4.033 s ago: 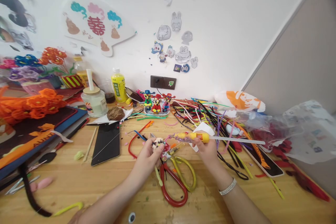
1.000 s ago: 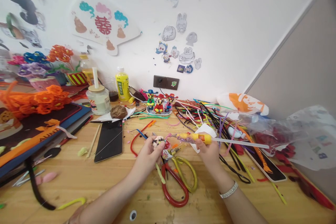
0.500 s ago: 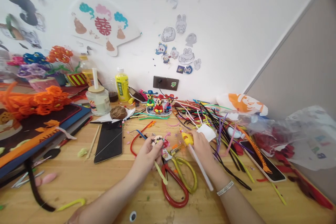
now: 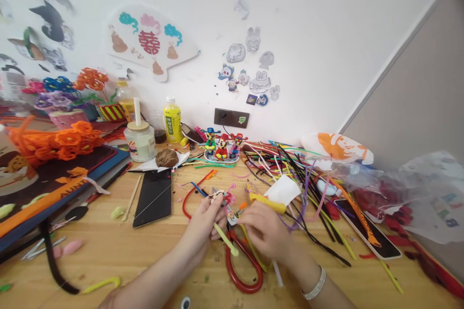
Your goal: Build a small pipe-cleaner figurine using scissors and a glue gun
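My left hand (image 4: 205,219) is closed round a small pipe-cleaner figure (image 4: 218,196) with white and black parts; its detail is partly hidden by my fingers. A pale green strip (image 4: 227,241) sticks out below that hand. My right hand (image 4: 266,231) hovers with loosely bent fingers, holding nothing that I can see. Just behind it lies a yellow glue gun (image 4: 270,203) with a black cord. Scissors with red handles (image 4: 244,275) lie below, between my hands. Near my fingers are pink curls (image 4: 230,194) and a small white printed piece (image 4: 232,216).
Three finished figures (image 4: 222,147) stand on a small tray at the back. Many loose pipe cleaners (image 4: 290,164) lie at right, beside a white paper (image 4: 283,189) and a phone (image 4: 366,231). Leftward are a dark phone (image 4: 154,198), a jar (image 4: 139,142) and a yellow bottle (image 4: 173,120).
My right hand has let go of the yellow glue gun, which now lies on the table behind it, and has moved left and nearer. My left hand still holds the figure.
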The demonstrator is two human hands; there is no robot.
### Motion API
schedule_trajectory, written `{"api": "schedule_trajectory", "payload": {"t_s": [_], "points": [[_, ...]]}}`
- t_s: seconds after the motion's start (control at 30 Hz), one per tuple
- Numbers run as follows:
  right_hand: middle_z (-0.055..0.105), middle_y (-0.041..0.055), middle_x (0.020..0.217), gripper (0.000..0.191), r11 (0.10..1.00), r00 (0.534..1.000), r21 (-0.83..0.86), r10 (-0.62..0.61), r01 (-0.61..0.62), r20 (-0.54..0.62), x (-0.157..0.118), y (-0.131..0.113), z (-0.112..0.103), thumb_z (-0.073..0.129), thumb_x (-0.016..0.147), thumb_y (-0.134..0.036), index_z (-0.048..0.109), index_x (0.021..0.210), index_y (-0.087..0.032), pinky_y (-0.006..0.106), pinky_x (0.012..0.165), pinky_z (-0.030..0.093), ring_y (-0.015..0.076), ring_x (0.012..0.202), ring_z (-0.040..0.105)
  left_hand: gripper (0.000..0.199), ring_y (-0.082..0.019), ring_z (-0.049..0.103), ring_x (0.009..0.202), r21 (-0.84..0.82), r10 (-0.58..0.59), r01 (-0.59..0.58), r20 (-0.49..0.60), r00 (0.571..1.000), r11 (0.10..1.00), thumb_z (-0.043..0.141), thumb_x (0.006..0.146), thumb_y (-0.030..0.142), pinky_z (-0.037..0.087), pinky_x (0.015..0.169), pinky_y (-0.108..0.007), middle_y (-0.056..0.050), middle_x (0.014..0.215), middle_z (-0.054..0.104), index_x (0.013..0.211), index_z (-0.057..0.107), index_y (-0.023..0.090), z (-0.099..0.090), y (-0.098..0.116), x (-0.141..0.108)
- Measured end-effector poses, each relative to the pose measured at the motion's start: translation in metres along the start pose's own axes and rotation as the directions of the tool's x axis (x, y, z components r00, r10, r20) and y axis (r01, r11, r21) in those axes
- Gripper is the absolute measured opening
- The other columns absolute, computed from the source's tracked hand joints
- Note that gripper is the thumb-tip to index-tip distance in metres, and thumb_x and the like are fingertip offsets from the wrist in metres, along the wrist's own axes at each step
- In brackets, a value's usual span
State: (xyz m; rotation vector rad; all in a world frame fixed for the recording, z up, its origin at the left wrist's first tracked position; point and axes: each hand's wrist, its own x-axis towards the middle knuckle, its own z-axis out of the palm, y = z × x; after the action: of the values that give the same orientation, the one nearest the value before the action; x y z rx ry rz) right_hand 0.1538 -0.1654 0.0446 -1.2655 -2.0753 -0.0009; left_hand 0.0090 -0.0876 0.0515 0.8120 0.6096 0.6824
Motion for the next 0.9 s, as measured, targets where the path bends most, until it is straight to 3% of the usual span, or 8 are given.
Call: {"api": "schedule_trajectory", "payload": {"t_s": [0.1, 0.27, 0.43, 0.53, 0.6, 0.7, 0.8, 0.9], "points": [[0.063, 0.0023, 0.088, 0.025, 0.988, 0.990, 0.113, -0.118, 0.109, 0.075, 0.003, -0.016, 0.008, 0.045, 0.082, -0.011, 0.051, 0.104, -0.022, 0.027, 0.071, 0.042, 0.0130, 0.077, 0.053, 0.038, 0.001, 0.017, 0.027, -0.097, -0.035, 0.035, 0.007, 0.999, 0.995, 0.061, 0.066, 0.045, 0.010, 0.028, -0.011, 0.014, 0.038, 0.030, 0.059, 0.033, 0.019, -0.001, -0.003, 0.001], [0.062, 0.0039, 0.085, 0.016, 0.979, 0.985, 0.121, -0.169, 0.164, 0.027, 0.004, -0.024, 0.015, 0.048, 0.084, -0.019, 0.053, 0.099, -0.019, 0.026, 0.073, 0.043, 0.0125, 0.079, 0.052, 0.036, 0.000, 0.026, 0.029, -0.121, -0.066, 0.057, -0.070, 0.995, 0.991, 0.065, 0.063, 0.042, 0.014, 0.029, -0.012, 0.013, 0.039, 0.031, 0.061, 0.038, 0.018, 0.000, -0.014, -0.001], [0.058, 0.0020, 0.072, 0.010, 0.971, 0.979, -0.124, -0.202, 0.205, 0.037, 0.003, -0.029, 0.024, 0.049, 0.083, -0.023, 0.058, 0.084, -0.019, 0.024, 0.060, 0.041, 0.0126, 0.068, 0.048, 0.031, -0.003, 0.040, 0.034, -0.110, -0.067, 0.047, -0.190, 0.980, 0.993, 0.068, 0.063, 0.036, 0.028, 0.033, -0.013, 0.009, 0.041, 0.043, 0.063, 0.043, 0.018, 0.004, -0.019, -0.005], [0.055, -0.0003, 0.065, 0.013, 0.923, 0.973, -0.308, -0.230, 0.229, 0.034, 0.003, -0.034, 0.031, 0.048, 0.081, -0.017, 0.057, 0.072, -0.020, 0.024, 0.052, 0.037, 0.0127, 0.061, 0.045, 0.027, -0.006, 0.050, 0.042, -0.091, -0.080, 0.063, -0.202, 0.976, 0.994, 0.067, 0.065, 0.034, 0.036, 0.039, -0.014, 0.005, 0.050, 0.054, 0.068, 0.046, 0.017, 0.005, -0.019, -0.007], [0.056, -0.0006, 0.063, 0.015, 0.885, 0.960, -0.381, -0.279, 0.266, 0.022, 0.002, -0.037, 0.032, 0.048, 0.080, -0.014, 0.056, 0.068, -0.019, 0.025, 0.051, 0.036, 0.0133, 0.060, 0.046, 0.027, -0.006, 0.049, 0.041, -0.079, -0.096, 0.084, -0.160, 0.982, 0.993, 0.065, 0.066, 0.037, 0.035, 0.038, -0.015, 0.006, 0.049, 0.053, 0.066, 0.045, 0.018, 0.004, -0.020, -0.007], [0.061, 0.0020, 0.072, 0.014, 0.890, 0.949, -0.355, -0.314, 0.286, -0.022, 0.001, -0.042, 0.028, 0.046, 0.081, -0.013, 0.055, 0.072, -0.017, 0.026, 0.058, 0.041, 0.0144, 0.066, 0.050, 0.035, -0.003, 0.034, 0.032, -0.063, -0.104, 0.099, -0.071, 0.992, 0.993, 0.060, 0.067, 0.045, 0.021, 0.031, -0.014, 0.010, 0.040, 0.040, 0.058, 0.039, 0.018, 0.002, -0.023, -0.006], [0.063, 0.0050, 0.082, 0.016, 0.976, 0.965, -0.138, -0.193, 0.170, -0.176, -0.002, -0.040, 0.018, 0.039, 0.086, -0.016, 0.053, 0.081, -0.016, 0.025, 0.066, 0.044, 0.0136, 0.073, 0.055, 0.038, -0.002, 0.019, 0.028, 0.015, -0.059, 0.060, -0.062, 0.996, 0.998, 0.059, 0.065, 0.050, 0.010, 0.030, -0.015, 0.013, 0.037, 0.028, 0.058, 0.037, 0.019, 0.000, -0.023, -0.003], [0.062, 0.0017, 0.072, 0.014, 0.991, 0.930, 0.067, 0.135, -0.120, -0.341, -0.003, -0.031, 0.008, 0.042, 0.086, -0.022, 0.053, 0.080, -0.018, 0.022, 0.059, 0.044, 0.0122, 0.065, 0.056, 0.032, -0.004, 0.028, 0.033, 0.184, 0.116, -0.108, -0.037, 0.993, 0.977, 0.061, 0.064, 0.047, 0.022, 0.034, -0.015, 0.012, 0.043, 0.037, 0.069, 0.047, 0.019, -0.001, -0.019, 0.001]]}}
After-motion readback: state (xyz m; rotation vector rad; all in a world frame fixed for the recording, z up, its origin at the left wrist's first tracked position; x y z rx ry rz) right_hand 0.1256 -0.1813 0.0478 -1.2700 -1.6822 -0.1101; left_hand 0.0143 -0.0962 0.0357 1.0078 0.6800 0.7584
